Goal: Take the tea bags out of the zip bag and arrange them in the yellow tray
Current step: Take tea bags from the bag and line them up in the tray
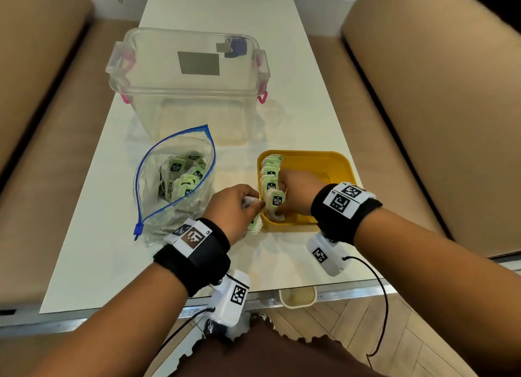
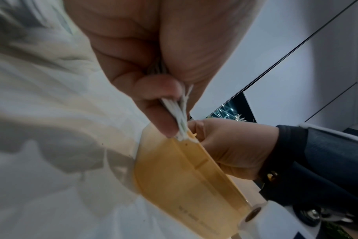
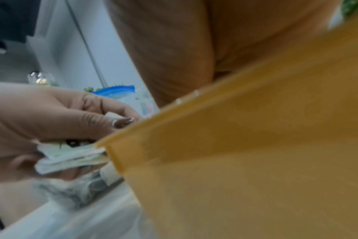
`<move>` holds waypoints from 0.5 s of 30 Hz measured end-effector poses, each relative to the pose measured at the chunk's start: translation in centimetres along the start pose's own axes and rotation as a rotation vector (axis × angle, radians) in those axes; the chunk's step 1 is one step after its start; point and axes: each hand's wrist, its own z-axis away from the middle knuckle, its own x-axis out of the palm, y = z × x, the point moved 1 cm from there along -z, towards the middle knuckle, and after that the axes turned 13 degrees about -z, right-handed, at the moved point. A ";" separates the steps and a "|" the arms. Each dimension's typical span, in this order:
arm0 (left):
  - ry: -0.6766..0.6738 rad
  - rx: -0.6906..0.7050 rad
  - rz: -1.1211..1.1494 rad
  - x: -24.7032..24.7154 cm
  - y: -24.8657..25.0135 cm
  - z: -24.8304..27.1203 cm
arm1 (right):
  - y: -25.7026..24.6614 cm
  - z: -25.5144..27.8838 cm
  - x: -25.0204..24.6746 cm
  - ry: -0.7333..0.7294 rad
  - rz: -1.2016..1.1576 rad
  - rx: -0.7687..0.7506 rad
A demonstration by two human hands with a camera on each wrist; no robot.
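Observation:
The clear zip bag point(image 1: 174, 184) with a blue zipper lies open on the white table, several green-labelled tea bags still inside. To its right stands the yellow tray point(image 1: 318, 165), with a row of tea bags point(image 1: 270, 170) standing along its left wall. My right hand point(image 1: 282, 203) reaches into the tray, fingers curled round the front tea bag point(image 1: 276, 200) of that row. My left hand point(image 1: 248, 207) hovers at the tray's near left corner and pinches a small stack of tea bags point(image 2: 178, 113), the same stack of tea bags point(image 3: 71, 155) that shows beside the tray wall point(image 3: 255, 145).
A large clear storage bin point(image 1: 191, 94) with pink latches stands behind the zip bag and tray. Tan benches flank the narrow table. The table's front edge point(image 1: 282, 294) runs close under my wrists.

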 end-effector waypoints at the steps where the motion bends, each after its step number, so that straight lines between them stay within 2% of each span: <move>1: -0.001 -0.005 0.004 0.0 0.0 0.0 | -0.1 0.0 0.1 -0.001 -0.022 0.010; 7: -0.006 -0.012 0.004 0.0 0.1 0.1 | -0.5 0.3 -0.4 0.035 -0.146 0.040; 11: -0.010 -0.003 -0.012 0.0 0.1 0.0 | -0.5 0.6 -0.8 -0.008 -0.165 0.121; 15: -0.011 -0.006 -0.018 0.0 0.1 0.0 | 0.0 -0.2 0.1 -0.060 -0.349 0.159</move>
